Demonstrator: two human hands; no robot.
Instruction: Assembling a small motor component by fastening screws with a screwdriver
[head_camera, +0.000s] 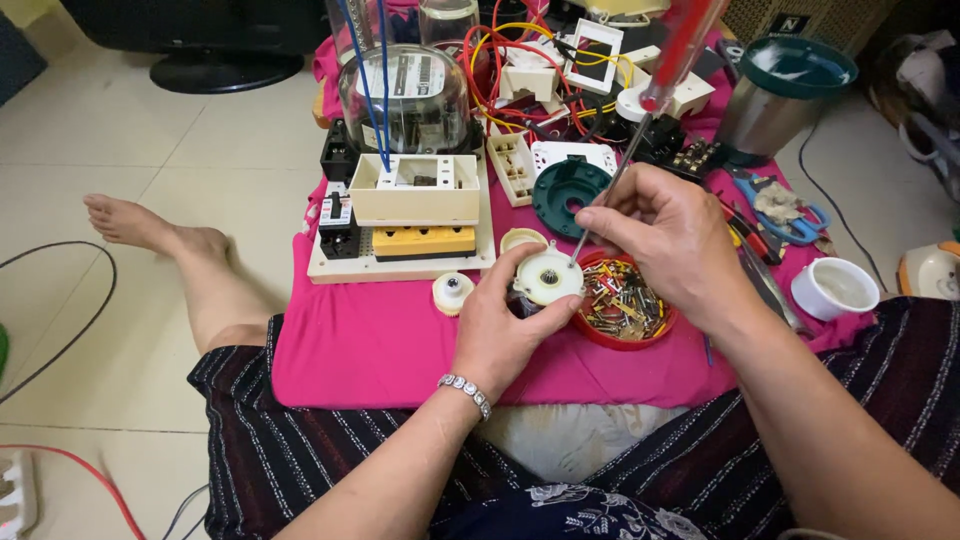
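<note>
My left hand grips a small round white plastic part with a toothed hub at its centre, held over a pink cloth. My right hand holds a screwdriver with a red translucent handle. Its thin shaft slants down, and the tip touches the rim of the white part. A red dish of assorted screws sits just under and right of both hands.
A white board with a glass-domed meter, breakers and a yellow block stands behind. A white knob, teal round cover, sockets, wires, blue-handled scissors, a white cup and a steel canister crowd the cloth.
</note>
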